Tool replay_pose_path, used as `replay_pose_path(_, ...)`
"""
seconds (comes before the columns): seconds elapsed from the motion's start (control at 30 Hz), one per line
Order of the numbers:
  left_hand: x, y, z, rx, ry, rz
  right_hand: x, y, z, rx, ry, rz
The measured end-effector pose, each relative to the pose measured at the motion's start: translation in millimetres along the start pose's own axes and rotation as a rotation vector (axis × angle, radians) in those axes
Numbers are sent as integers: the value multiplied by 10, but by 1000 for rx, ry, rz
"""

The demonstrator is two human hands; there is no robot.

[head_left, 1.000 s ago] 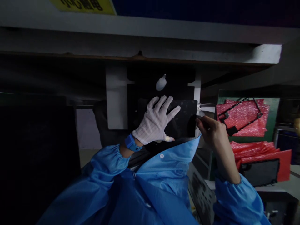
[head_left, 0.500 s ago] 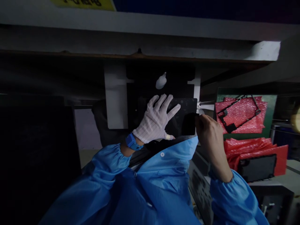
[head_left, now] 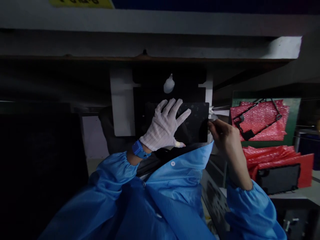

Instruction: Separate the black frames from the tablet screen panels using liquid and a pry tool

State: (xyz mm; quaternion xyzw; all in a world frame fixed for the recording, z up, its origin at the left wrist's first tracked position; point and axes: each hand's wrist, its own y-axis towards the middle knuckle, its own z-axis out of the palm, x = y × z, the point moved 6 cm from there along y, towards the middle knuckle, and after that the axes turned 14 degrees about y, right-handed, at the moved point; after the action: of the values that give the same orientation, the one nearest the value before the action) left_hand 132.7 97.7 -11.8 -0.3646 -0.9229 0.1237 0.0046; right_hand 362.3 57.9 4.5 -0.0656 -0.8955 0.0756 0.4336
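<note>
A thin black panel (head_left: 197, 121) is held up in front of my chest. My left hand (head_left: 163, 126), in a white knit glove with a blue wristband, lies flat on its face with fingers spread and the thumb under its lower edge. My bare right hand (head_left: 221, 133) is closed in a pinch at the panel's right edge; what it pinches is too small to name. Both arms wear blue coat sleeves.
A dark fixture with white side blocks (head_left: 122, 103) and a small white bulb-shaped part (head_left: 169, 85) stands behind the panel, under a grey shelf (head_left: 160, 33). Red bubble-wrap sheets (head_left: 260, 120) with black frame parts lie at right, above a dark tray (head_left: 278, 178).
My right hand has shifted slightly along the panel's right edge, up and back down. The left hand stays spread on the panel. The view has drifted a little.
</note>
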Motion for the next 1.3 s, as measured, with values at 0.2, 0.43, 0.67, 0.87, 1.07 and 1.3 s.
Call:
replay_pose_path(0.2,-8,0,21,-1,33,-11,-38,-14,1,19,52,0)
replay_pose_path(0.43,-31,17,-39,33,73,-25,-14,-7,-7,-1,-66,-36)
replay_pose_path(0.67,-249,193,-161,83,119,19,53,-4,-24,-20,-105,-45)
replay_pose_path(0.87,-334,317,-242,112,147,51,112,-51,-142,-85,36,-72)
replay_pose_path(1.07,-251,263,-288,81,150,61,-32,-304,-276,-237,310,32)
replay_pose_path(1.3,-128,235,-270,21,166,-26,-229,-434,-178,-248,499,132)
